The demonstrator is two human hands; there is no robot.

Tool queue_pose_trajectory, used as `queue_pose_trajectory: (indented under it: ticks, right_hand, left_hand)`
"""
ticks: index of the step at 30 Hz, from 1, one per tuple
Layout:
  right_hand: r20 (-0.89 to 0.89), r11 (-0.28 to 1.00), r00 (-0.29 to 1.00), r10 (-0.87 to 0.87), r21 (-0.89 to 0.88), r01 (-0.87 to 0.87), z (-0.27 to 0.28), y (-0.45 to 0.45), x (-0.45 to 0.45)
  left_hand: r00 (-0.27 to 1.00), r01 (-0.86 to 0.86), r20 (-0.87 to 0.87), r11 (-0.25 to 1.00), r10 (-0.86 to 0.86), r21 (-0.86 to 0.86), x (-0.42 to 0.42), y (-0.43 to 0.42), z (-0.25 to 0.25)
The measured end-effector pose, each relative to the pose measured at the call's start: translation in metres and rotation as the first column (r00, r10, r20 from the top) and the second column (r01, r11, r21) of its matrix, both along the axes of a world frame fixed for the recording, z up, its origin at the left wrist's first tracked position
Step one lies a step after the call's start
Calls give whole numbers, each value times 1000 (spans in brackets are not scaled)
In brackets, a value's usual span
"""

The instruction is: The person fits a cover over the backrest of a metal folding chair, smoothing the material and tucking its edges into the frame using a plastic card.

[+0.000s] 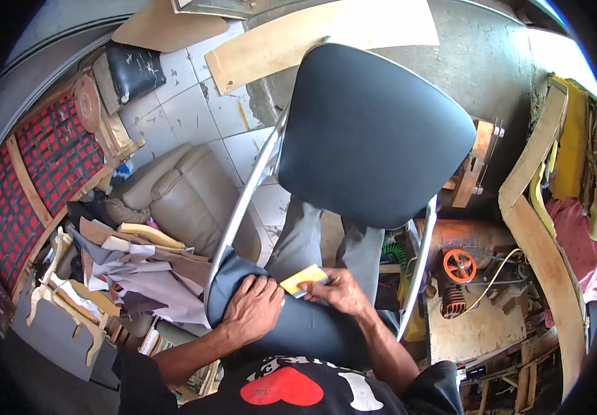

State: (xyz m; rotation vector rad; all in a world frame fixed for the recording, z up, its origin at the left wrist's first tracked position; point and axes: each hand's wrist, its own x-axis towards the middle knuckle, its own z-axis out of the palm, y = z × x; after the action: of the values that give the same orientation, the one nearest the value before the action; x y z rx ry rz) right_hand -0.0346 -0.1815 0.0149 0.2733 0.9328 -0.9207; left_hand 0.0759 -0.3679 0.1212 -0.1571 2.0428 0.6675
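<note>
A metal-framed chair stands in front of me, its black seat (374, 131) on the far side. Black vinyl (319, 332) covers the near part of the chair by my lap, with a loose fold (232, 273) at the left frame tube. My left hand (253, 308) lies on this vinyl, palm down, fingers slightly bent and resting on the surface. In my right hand (340, 290) is a flat yellow block with a grey edge (305, 280), pinched between thumb and fingers just right of my left hand. Its exact kind is unclear.
Fabric and leather scraps (149, 277) pile up at left, near a beige cushioned piece (187, 194) and a red-black webbed frame (42, 173). A compressor with an orange wheel (459, 266) sits at right, beside a curved wooden frame (544, 249). A long curved board (277, 55) lies beyond the chair.
</note>
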Motion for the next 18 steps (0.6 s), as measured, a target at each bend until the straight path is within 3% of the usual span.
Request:
queue_pose_trajectory:
  ticks: [1, 4, 15, 18]
  right_hand:
    - [3, 1000, 1000, -7, 21, 7, 3, 3, 0]
    - [22, 999, 1000, 1, 53, -3, 12, 7, -4]
    - [-57, 999, 998, 0, 52, 3, 7, 0, -18]
    - [-102, 994, 990, 92, 60, -86, 4, 0, -20]
  left_hand:
    - [992, -67, -108, 998, 66, 1, 0, 1, -5]
    - [995, -62, 73, 998, 62, -11, -11, 0, -15]
    - [997, -65, 29, 996, 67, -59, -17, 2, -26]
    - [995, -73, 58, 996, 76, -52, -19, 1, -29]
